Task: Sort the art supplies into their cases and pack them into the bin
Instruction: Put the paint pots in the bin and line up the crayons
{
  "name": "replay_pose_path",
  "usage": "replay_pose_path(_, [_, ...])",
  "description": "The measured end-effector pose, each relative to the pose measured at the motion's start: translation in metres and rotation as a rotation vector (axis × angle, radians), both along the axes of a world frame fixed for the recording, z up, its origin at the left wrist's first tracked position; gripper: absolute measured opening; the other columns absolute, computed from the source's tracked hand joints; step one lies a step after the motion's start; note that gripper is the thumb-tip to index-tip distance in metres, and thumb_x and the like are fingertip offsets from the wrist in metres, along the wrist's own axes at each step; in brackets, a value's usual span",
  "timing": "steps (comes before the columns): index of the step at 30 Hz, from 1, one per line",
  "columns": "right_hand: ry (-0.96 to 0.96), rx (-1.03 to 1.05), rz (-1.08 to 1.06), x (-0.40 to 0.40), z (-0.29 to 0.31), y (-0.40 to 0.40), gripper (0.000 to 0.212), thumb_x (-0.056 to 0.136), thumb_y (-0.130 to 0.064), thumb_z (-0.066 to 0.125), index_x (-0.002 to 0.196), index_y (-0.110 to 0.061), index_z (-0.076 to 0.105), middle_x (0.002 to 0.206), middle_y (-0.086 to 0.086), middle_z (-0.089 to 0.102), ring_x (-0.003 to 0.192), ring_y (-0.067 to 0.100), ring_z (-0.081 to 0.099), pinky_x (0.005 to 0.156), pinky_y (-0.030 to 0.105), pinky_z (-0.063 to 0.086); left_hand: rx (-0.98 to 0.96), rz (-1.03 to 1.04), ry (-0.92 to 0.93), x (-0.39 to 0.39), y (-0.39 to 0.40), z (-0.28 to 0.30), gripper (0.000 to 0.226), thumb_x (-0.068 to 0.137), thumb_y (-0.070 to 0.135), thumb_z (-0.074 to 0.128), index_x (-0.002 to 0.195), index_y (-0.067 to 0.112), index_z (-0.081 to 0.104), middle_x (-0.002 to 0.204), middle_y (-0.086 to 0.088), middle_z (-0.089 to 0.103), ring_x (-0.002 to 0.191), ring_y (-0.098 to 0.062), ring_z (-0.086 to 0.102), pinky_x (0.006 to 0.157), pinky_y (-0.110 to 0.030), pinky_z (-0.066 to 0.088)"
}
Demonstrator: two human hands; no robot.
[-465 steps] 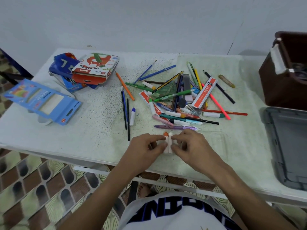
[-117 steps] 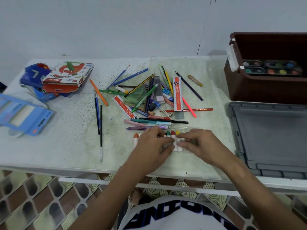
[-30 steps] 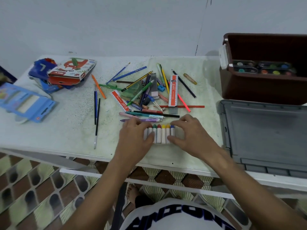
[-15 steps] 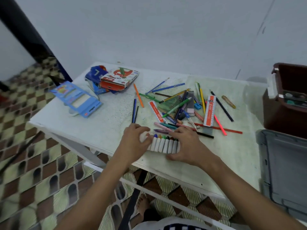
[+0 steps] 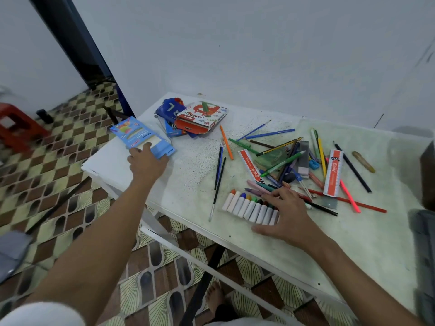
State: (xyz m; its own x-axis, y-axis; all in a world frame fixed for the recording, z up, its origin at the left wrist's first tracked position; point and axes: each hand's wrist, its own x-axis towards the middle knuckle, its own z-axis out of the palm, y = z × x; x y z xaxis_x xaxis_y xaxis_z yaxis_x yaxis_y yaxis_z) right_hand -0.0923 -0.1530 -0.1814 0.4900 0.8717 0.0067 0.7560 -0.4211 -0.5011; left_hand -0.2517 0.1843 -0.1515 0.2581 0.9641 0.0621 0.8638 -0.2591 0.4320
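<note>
White walls met a checkered floor point(image 5: 70, 137) around the speckled table point(image 5: 188, 175). Two rulers point(image 5: 333, 172) lay in the loose pile, with two brushes point(image 5: 217, 182) beside it. Roughly ten crayons point(image 5: 249, 207) sat in one row; the right hand point(image 5: 286, 214) rested on them, fingers spread. The left hand point(image 5: 147, 162) touched the blue case point(image 5: 141, 137), fingers relaxed.

My white table point(image 5: 367, 243) stands against a plain pale wall point(image 5: 235, 43); brown-and-cream patterned floor tiles point(image 5: 70, 137) spread below, a red stool point(image 5: 14, 128) and a dark post point(image 5: 77, 48) to my left.
</note>
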Motion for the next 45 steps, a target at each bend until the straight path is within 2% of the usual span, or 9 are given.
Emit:
replay_pose_path(8, [0.042,0.04,0.001,0.001,0.002,-0.001,0.091,0.056,-0.08,0.057,0.13,-0.028,0.055,0.111,-0.014,0.04,0.109,0.01,0.035,0.092,0.035,0.032,0.025,-0.218,0.157,0.048,0.029,0.013,0.056,0.09,0.042,0.057,0.139,0.02,0.043,0.14,-0.019,0.034,0.131,-0.038,0.031,0.103,-0.048,0.034])
replay_pose_path(14, [0.059,0.029,-0.007,0.002,0.001,0.0,0.088,0.058,-0.077,0.062,0.13,-0.028,0.054,0.113,-0.014,0.041,0.11,0.01,0.034,0.09,0.032,0.027,0.016,-0.393,0.321,0.071,0.052,0.003,0.055,0.096,0.031,0.044,0.147,0.02,0.027,0.14,-0.016,0.033,0.126,-0.039,0.036,0.099,-0.051,0.04])
replay_pose_path(19, [0.074,0.041,-0.019,0.003,-0.001,0.001,0.091,0.056,-0.079,0.059,0.132,-0.028,0.053,0.113,-0.015,0.04,0.111,0.01,0.035,0.09,0.03,0.026,0.03,-0.398,0.38,0.077,0.051,-0.006,0.059,0.094,0.032,0.045,0.146,0.015,0.024,0.14,-0.016,0.034,0.124,-0.039,0.036,0.099,-0.052,0.04])
replay_pose_path(24, [0.072,0.056,-0.022,0.001,-0.001,0.001,0.086,0.06,-0.072,0.067,0.133,-0.029,0.051,0.115,-0.014,0.042,0.113,0.012,0.036,0.089,0.03,0.026,0.035,-0.388,0.357,0.078,0.047,-0.007,0.055,0.088,0.038,0.052,0.137,0.018,0.037,0.138,-0.016,0.031,0.128,-0.037,0.03,0.103,-0.051,0.037])
replay_pose_path(28, [0.077,0.049,-0.033,0.0,-0.001,0.002,0.082,0.062,-0.068,0.072,0.133,-0.031,0.051,0.117,-0.016,0.041,0.113,0.009,0.033,0.09,0.027,0.022,-0.071,-0.385,0.138,0.079,0.043,-0.013,0.05,0.078,0.047,0.055,0.123,0.025,0.047,0.136,-0.011,0.033,0.125,-0.037,0.04,0.105,-0.047,0.036])
replay_pose_path(33, [0.082,0.034,-0.036,0.001,0.0,0.002,0.082,0.062,-0.069,0.071,0.133,-0.033,0.051,0.118,-0.017,0.039,0.114,0.007,0.03,0.092,0.027,0.022,0.083,-0.316,0.081,0.082,0.033,-0.016,0.048,0.079,0.059,0.056,0.109,0.022,0.054,0.126,-0.004,0.048,0.121,-0.029,0.048,0.11,-0.064,0.013])
replay_pose_path(36, [0.082,0.026,-0.038,0.001,0.002,0.002,0.082,0.062,-0.069,0.071,0.133,-0.033,0.05,0.117,-0.017,0.038,0.113,0.006,0.029,0.091,0.027,0.021,0.105,-0.295,0.11,0.085,0.031,-0.015,0.06,0.077,0.061,0.058,0.121,0.021,0.046,0.131,-0.007,0.047,0.126,-0.031,0.045,0.111,-0.066,0.01])
replay_pose_path(40, [0.086,0.016,-0.042,0.001,0.003,0.002,0.083,0.062,-0.069,0.071,0.134,-0.033,0.049,0.118,-0.018,0.037,0.113,0.005,0.028,0.091,0.026,0.021,0.054,-0.227,0.181,0.084,0.036,-0.018,0.087,0.072,0.068,0.058,0.138,0.02,0.029,0.147,-0.019,0.028,0.135,-0.042,0.03,0.11,-0.065,0.013])
replay_pose_path(45, [0.088,0.002,-0.055,0.0,0.004,0.002,0.085,0.062,-0.068,0.072,0.135,-0.032,0.048,0.121,-0.016,0.039,0.116,0.007,0.03,0.092,0.025,0.02,0.023,-0.173,0.245,0.092,0.038,-0.019,0.096,0.067,0.088,0.041,0.133,0.018,0.035,0.14,-0.019,0.044,0.131,-0.042,0.037,0.106,-0.069,0.006])
